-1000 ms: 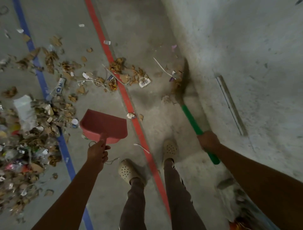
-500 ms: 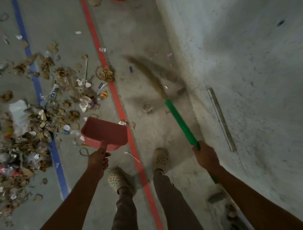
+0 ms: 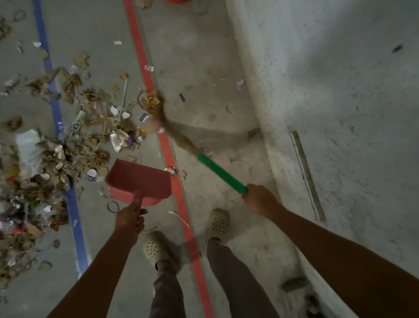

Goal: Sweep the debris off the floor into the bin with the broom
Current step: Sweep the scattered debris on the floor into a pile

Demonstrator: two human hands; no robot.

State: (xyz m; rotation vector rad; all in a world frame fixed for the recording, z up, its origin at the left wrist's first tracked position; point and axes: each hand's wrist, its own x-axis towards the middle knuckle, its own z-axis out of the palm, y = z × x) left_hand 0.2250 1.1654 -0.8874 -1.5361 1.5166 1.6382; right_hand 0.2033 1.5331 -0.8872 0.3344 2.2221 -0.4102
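My right hand (image 3: 259,199) grips the green handle of the broom (image 3: 221,173). Its brown bristles (image 3: 172,127) are blurred and lie across the red floor line, touching a clump of dry leaves (image 3: 150,102). My left hand (image 3: 130,218) holds the handle of a red dustpan (image 3: 138,178), which hangs just above the floor left of the red line. Debris (image 3: 45,163) of dry leaves, paper scraps and wrappers is piled at the left, across the blue floor line. A red object (image 3: 174,1) shows at the top edge, mostly cut off.
A rough concrete wall (image 3: 328,113) rises along the right side. A red line (image 3: 167,154) and a blue line (image 3: 56,113) run along the concrete floor. My two feet in pale clogs (image 3: 217,221) stand on either side of the red line. A black ring (image 3: 113,207) lies near the dustpan.
The broom has swung left from beside the wall to across the red line, pushing scraps toward the pile. The dustpan stays in my left hand, almost unmoved.
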